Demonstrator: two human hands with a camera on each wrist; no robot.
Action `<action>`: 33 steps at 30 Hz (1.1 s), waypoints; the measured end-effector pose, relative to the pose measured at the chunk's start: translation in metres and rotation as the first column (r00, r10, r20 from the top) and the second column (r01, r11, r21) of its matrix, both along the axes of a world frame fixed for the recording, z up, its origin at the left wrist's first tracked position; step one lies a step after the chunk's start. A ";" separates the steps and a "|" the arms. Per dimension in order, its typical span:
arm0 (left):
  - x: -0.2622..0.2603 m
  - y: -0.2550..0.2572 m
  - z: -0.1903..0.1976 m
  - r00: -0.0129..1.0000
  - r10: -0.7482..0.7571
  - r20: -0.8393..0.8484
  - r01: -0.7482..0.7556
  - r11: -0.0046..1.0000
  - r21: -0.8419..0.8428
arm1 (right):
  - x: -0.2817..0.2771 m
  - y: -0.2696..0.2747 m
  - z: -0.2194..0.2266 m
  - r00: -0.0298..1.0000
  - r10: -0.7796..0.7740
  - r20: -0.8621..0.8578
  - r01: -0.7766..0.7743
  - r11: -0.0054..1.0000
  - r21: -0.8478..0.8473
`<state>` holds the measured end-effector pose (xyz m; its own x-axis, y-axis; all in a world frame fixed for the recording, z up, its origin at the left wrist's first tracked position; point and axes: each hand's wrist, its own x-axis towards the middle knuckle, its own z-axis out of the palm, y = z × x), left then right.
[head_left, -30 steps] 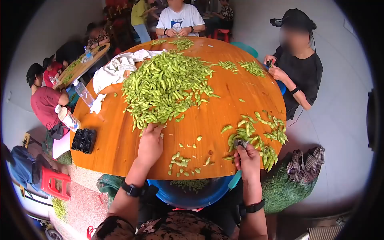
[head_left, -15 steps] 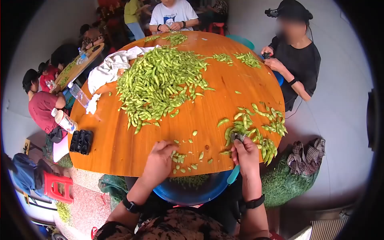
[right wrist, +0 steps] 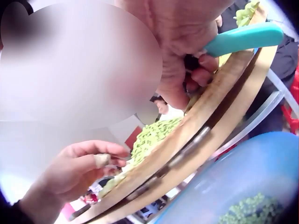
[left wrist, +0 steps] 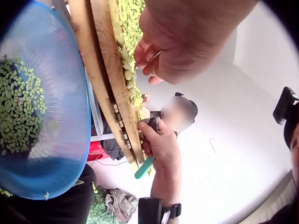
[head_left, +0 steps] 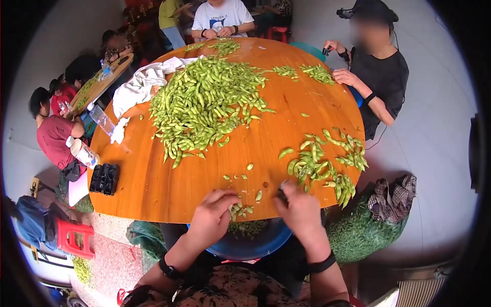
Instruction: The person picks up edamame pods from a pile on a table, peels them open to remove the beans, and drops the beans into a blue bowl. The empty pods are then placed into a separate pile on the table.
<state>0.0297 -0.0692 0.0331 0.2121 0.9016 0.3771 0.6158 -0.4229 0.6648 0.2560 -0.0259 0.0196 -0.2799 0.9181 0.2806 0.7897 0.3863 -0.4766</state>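
Observation:
My left hand [head_left: 207, 217], a beige wrap on one finger [right wrist: 102, 160], is low over the front of the round table [head_left: 153, 194]. Its loosely bent fingers are right at a small group of shelled green beans [head_left: 247, 209]. Opposite it, my right hand [head_left: 303, 210] grips a tool with a teal handle [left wrist: 144, 168]; its working end is mostly hidden by the fingers. Green soybean pods lie in a large heap [head_left: 204, 107] beyond the left hand and in a smaller spread [head_left: 309, 161] beyond the right.
Below the table edge sits a blue basin [left wrist: 84, 121] with shelled beans inside. White cloth [head_left: 135, 92], bottles [head_left: 82, 152] and a black tray [head_left: 104, 179] stand at the left. A person [head_left: 378, 82] sits at the right, above a green sack [head_left: 365, 230].
My left hand has come back from the heap's near edge to the loose beans. My right hand, still gripping the tool, has moved left from the smaller pods toward the left hand.

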 end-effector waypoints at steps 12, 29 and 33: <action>-0.009 0.093 -0.026 0.961 -0.273 -0.052 0.256 0.942 -0.218 | 0.023 0.027 -0.007 0.931 -0.338 0.140 0.330 0.941 0.077; 0.000 0.010 -0.027 0.804 -0.553 0.220 0.573 0.819 -0.038 | 0.023 0.024 -0.011 0.947 -0.312 0.072 0.299 0.943 0.149; 0.001 -0.001 -0.027 0.814 -0.530 0.238 0.549 0.836 -0.017 | 0.023 0.024 -0.015 0.937 -0.330 0.113 0.310 0.936 0.165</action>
